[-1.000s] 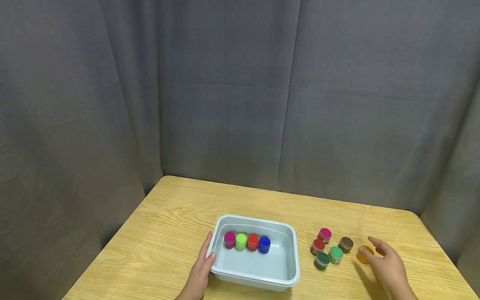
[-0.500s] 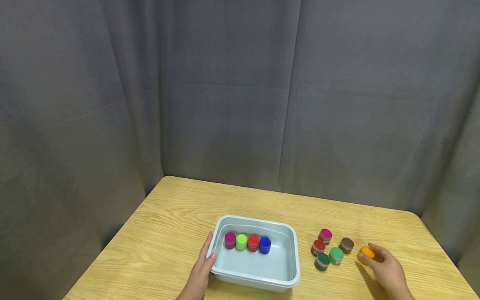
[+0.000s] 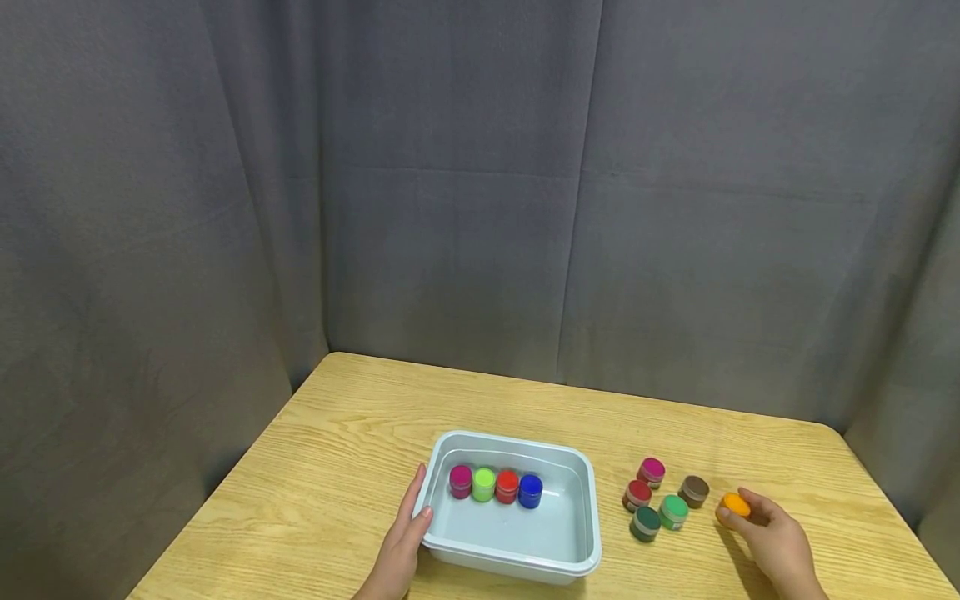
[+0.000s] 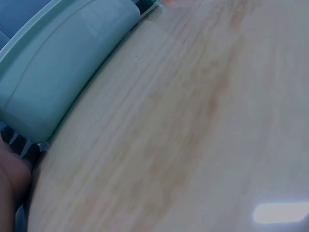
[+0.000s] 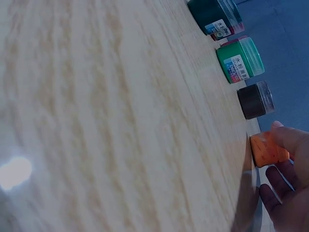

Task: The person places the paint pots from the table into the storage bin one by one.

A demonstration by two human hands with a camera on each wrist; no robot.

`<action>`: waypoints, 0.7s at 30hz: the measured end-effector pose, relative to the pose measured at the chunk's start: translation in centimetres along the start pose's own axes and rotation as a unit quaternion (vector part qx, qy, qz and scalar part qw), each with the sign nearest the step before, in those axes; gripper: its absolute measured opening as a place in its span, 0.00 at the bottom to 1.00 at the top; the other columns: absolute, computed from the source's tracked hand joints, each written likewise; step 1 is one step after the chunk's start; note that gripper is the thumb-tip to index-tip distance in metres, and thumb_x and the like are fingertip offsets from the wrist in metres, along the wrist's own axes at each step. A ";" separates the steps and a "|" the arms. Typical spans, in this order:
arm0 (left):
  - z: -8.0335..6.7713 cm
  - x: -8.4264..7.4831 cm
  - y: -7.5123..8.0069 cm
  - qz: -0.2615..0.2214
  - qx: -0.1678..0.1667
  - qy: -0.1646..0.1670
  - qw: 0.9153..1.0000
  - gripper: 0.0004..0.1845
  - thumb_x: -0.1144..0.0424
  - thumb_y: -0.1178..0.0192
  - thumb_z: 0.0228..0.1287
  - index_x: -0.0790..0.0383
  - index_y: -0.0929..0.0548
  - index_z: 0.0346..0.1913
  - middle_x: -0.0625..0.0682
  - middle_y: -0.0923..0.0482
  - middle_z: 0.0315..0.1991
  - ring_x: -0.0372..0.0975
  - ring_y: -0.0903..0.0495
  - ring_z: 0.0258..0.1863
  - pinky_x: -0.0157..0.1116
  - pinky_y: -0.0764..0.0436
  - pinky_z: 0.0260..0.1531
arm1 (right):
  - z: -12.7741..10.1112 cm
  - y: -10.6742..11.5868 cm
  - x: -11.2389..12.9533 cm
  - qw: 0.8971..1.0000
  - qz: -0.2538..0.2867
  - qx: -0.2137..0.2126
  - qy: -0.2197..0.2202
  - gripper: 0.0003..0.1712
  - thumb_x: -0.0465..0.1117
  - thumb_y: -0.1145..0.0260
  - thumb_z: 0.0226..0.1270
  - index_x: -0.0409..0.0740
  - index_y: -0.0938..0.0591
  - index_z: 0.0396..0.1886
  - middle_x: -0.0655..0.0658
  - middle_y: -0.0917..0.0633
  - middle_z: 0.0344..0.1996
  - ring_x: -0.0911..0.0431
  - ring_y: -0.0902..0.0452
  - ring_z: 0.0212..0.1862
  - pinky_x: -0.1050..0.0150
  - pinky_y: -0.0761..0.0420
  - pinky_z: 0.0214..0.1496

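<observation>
Fingers (image 3: 757,503) now closed on orange pot (image 3: 734,505).

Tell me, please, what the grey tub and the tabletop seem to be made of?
The tub looks like moulded plastic: smooth pale walls, rounded corners, rolled rim. The tabletop shows light wood grain with a glossy glare spot, so probably laminate or varnished wood; I cannot tell which.

Glossy plastic tray (image 3: 588,517), wood-grain table (image 3: 337,467)

Green jar (image 5: 240,60) label, print too small to read
</observation>
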State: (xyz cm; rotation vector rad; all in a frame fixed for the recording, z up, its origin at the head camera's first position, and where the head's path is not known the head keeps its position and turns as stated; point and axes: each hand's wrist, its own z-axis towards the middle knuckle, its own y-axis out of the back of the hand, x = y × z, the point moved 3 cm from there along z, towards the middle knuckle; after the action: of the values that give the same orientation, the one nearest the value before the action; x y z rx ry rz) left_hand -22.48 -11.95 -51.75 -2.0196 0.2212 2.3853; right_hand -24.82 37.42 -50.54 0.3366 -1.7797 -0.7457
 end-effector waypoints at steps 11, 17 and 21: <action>0.0 -0.1 -0.1 0.000 -0.006 0.004 1.000 0.31 0.59 0.60 0.78 0.60 0.52 0.78 0.61 0.58 0.80 0.60 0.61 0.77 0.64 0.61 0.72 | -0.5 0.6 1.1 1.000 0.014 0.000 0.008 0.50 0.62 0.39 0.67 0.33 0.43 0.75 0.25 0.36 0.69 0.31 0.39 0.67 0.35 0.35 0.65; 0.0 0.0 -0.1 0.000 -0.006 0.005 1.000 0.31 0.59 0.60 0.78 0.59 0.52 0.78 0.61 0.59 0.80 0.61 0.62 0.77 0.66 0.61 0.71 | -0.9 1.1 2.7 1.000 0.003 -0.004 0.028 0.51 0.63 0.39 0.67 0.34 0.43 0.75 0.25 0.34 0.69 0.32 0.40 0.69 0.38 0.35 0.65; 0.1 0.0 -0.1 -0.001 -0.006 0.002 1.000 0.31 0.60 0.60 0.78 0.60 0.52 0.78 0.62 0.59 0.79 0.61 0.62 0.77 0.65 0.61 0.71 | -1.3 1.3 4.2 0.999 -0.002 -0.006 0.040 0.51 0.64 0.38 0.66 0.35 0.41 0.75 0.26 0.33 0.69 0.32 0.41 0.69 0.38 0.32 0.63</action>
State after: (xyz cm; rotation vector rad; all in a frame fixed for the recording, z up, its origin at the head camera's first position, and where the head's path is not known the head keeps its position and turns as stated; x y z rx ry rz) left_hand -22.54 -11.89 -51.77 -2.0280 0.2060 2.3875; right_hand -24.87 35.63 -46.34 0.3568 -1.6999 -0.7365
